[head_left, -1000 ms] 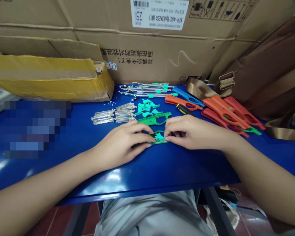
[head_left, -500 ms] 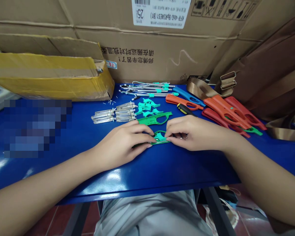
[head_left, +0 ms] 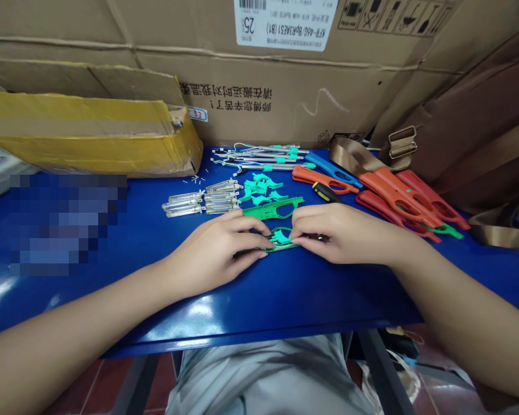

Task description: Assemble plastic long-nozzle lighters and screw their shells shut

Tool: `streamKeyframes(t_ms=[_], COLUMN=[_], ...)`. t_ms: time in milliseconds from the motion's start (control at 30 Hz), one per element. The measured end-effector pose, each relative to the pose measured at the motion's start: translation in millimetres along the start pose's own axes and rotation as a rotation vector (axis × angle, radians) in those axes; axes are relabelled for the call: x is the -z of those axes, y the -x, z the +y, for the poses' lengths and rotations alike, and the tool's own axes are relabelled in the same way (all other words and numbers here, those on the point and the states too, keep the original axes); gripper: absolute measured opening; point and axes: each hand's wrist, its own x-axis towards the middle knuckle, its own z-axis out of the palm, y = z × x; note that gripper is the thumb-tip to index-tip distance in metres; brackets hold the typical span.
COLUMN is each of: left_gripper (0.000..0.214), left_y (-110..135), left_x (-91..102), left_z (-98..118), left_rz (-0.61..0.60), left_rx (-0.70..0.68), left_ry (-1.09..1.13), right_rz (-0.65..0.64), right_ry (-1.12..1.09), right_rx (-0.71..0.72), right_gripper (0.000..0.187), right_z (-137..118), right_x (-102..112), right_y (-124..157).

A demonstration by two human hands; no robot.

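Note:
My left hand (head_left: 218,251) presses a green plastic handle shell (head_left: 281,245) flat against the blue table (head_left: 251,300), fingers closed over its left part. My right hand (head_left: 337,233) pinches the same shell at its right end, where a small teal trigger piece (head_left: 279,236) sits in its loop. A second green shell (head_left: 273,208) lies just behind my fingers. Beyond it lie several loose teal triggers (head_left: 259,189) and clear plastic parts (head_left: 201,202).
Metal rods with teal fittings (head_left: 263,157) lie at the back. Orange, red and blue handle shells (head_left: 398,199) and a black-and-yellow screwdriver (head_left: 324,192) are on the right. A yellow-taped carton (head_left: 90,135) stands at the left, large cardboard boxes (head_left: 263,69) behind, brown straps (head_left: 480,150) at the right.
Both hands stay on the green shell with only small finger shifts; the view has moved slightly.

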Motion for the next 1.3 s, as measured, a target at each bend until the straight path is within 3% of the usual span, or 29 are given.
streamKeyframes(t_ms=[500,767,1100,1300], left_gripper=[0.020,0.020,0.019,0.019], left_y=[-0.2,-0.2,0.2,0.1], left_x=[1.4,1.2,0.6,1.6], left_z=[0.4,-1.6,-1.3,-1.9], left_rz=[-0.001,0.015,0.025,0.016], left_rx=[-0.004,-0.007,0.015,0.029], left_ry=[-0.001,0.005,0.035,0.031], right_rz=[0.010,-0.013,0.047,0.003], right_ry=[-0.063,0.057,0.108,0.146], right_rx=[0.031,-0.015,0.071,0.035], right_gripper=[0.014,0.017,0.021,0.020], right_z=[2.7,0.7,3.7,4.4], right_x=[-4.2,-5.0,-6.9,-7.0], right_y=[-1.9,-2.5,-2.5,-2.4])
